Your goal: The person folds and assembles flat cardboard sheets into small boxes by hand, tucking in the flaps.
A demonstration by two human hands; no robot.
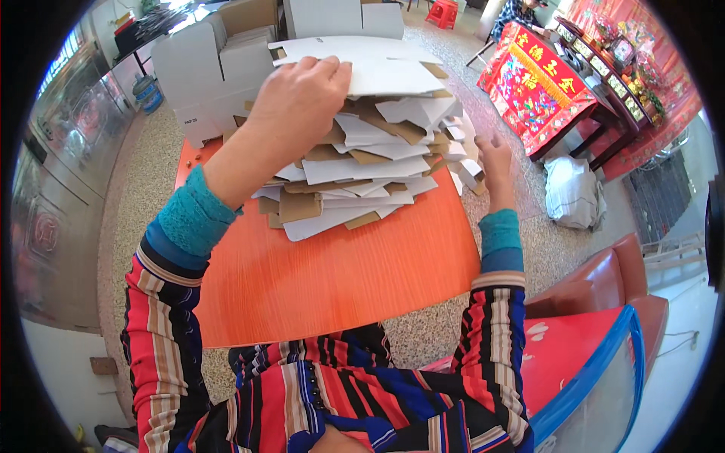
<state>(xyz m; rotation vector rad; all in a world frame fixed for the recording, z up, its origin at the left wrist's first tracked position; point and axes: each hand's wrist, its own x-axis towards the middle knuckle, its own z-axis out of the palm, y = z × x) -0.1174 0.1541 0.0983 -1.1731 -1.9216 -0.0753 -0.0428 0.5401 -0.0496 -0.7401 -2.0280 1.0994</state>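
Cardboard stack: white-and-brown flat box blanks [362, 162] heaped loosely at the far middle of the orange counter [340, 279], spilling toward its far right edge.
Top sheet: a white blank [377, 68] lies on the crown of the heap, tilted up a little.
Left hand [298, 98]: rests on that top blank, fingers curled over its near edge, grasping it.
Right hand [495, 162]: at the right flank of the heap by the counter's right edge, fingers touching loose flaps; whether it grips anything I cannot tell.
Step in hand: judging by the grip, one blank is being picked off the heap.
Next move calls for: lifting that sheet free while the others stay put, so the right hand should steady the pile.
Background: assembled white boxes [219, 68] stand past the counter's far left corner.
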